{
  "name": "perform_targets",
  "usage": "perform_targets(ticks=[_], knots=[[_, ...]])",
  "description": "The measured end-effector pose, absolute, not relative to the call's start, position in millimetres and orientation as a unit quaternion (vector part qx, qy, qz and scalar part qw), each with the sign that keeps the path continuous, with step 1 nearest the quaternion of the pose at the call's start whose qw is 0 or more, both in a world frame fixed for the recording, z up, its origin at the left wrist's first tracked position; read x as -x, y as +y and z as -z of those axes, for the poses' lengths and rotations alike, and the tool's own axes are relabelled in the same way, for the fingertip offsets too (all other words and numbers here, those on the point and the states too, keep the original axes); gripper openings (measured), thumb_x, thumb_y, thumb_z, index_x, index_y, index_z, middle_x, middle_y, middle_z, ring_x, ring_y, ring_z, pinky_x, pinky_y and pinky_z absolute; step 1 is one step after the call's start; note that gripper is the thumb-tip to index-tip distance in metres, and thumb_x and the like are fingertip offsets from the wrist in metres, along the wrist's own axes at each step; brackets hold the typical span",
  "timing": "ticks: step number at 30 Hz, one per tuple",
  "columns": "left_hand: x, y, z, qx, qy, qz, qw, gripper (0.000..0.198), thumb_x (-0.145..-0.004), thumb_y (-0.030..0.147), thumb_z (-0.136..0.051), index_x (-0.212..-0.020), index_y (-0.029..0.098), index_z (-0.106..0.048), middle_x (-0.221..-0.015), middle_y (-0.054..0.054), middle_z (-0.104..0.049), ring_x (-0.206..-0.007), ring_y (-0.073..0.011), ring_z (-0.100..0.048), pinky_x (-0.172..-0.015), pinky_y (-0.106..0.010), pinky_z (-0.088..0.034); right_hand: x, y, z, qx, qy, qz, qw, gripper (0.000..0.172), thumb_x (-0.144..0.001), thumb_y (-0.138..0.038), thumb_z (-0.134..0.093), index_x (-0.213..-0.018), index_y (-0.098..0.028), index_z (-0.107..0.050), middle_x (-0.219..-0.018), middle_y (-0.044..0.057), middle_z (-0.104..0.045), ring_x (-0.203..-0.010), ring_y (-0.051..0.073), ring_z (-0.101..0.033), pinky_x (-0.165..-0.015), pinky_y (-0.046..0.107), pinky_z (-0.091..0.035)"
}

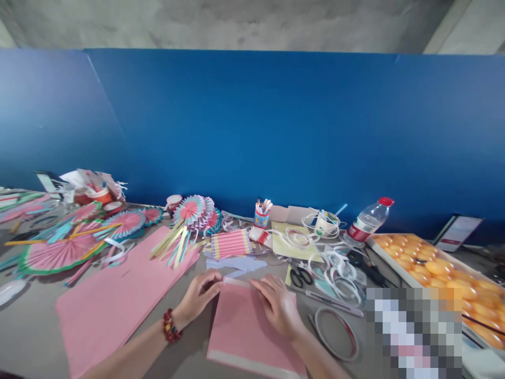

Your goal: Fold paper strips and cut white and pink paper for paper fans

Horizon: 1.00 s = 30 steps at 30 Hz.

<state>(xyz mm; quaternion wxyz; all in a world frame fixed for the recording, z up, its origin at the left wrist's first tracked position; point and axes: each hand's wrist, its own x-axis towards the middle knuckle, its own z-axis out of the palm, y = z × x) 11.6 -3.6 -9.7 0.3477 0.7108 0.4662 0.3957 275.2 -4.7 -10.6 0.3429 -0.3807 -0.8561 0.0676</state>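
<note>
A pink paper sheet (244, 331) lies on the table in front of me, with a pale strip along its top edge and another along its bottom edge. At the sheet's upper left corner is my left hand (203, 292), its fingers curled and the thumb against the corner. A red bead bracelet circles that wrist. My right hand (278, 305) rests on the sheet's upper right part, fingers stretched out toward the pale top strip. Larger pink sheets (114, 295) lie to the left. A roll of tape (335, 334) is right of my right hand.
Black-handled scissors (301, 277) and a utility knife (335, 303) lie to the right. Beyond them are tangled white strips (339, 268), a plastic bottle (369, 221) and a tray of orange domes (434, 268). Folded paper fans (126, 226) crowd the left. A blue partition (252, 126) stands behind.
</note>
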Motion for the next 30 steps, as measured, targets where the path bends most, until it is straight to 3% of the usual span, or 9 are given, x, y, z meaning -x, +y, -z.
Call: perform_targets(ticks=[5,12,19,30], knots=[[-14.0,-3.7,13.6,-0.713,0.474,-0.379,0.351,0.035,-0.092,0.047,-0.053,-0.074,0.017,-0.057,-0.074,-0.001,-0.057,-0.072,-0.0157,-0.051,-0.07,-0.024,-0.04,-274.8,-3.0,10.4,0.364,-0.862,-0.054,0.349,0.037,-0.092,-0.008,-0.041,-0.118,-0.023,-0.063,-0.092,0.006,-0.067,-0.089,0.021,-0.061,-0.084,0.037,-0.05],[-13.7,-4.5,9.0,-0.698,0.464,-0.373,0.399,0.042,-0.098,0.046,-0.042,-0.067,0.017,-0.048,-0.066,0.002,-0.043,-0.065,-0.0129,-0.041,-0.062,-0.022,-0.035,-274.0,-4.4,8.8,0.378,-0.858,-0.074,0.342,0.036,-0.092,-0.008,-0.041,-0.119,-0.023,-0.061,-0.096,0.007,-0.067,-0.091,0.02,-0.061,-0.084,0.036,-0.051],[-13.8,-3.6,11.8,-0.7,0.468,-0.363,0.399,0.037,-0.095,0.046,-0.047,-0.072,0.017,-0.05,-0.069,0.002,-0.047,-0.068,-0.0133,-0.044,-0.066,-0.021,-0.035,-273.6,-6.4,10.1,0.374,-0.861,-0.084,0.333,0.038,-0.091,-0.006,-0.04,-0.118,-0.023,-0.061,-0.095,0.006,-0.066,-0.092,0.02,-0.06,-0.085,0.036,-0.049],[-7.4,2.1,19.1,-0.684,0.486,-0.339,0.427,0.041,-0.094,0.052,-0.044,-0.072,0.018,-0.046,-0.069,0.002,-0.04,-0.069,-0.0143,-0.04,-0.063,-0.021,-0.033,-273.3,-5.3,15.2,0.397,-0.851,-0.12,0.321,0.035,-0.087,-0.005,-0.045,-0.112,-0.022,-0.062,-0.092,0.006,-0.065,-0.088,0.02,-0.058,-0.081,0.032,-0.046]])
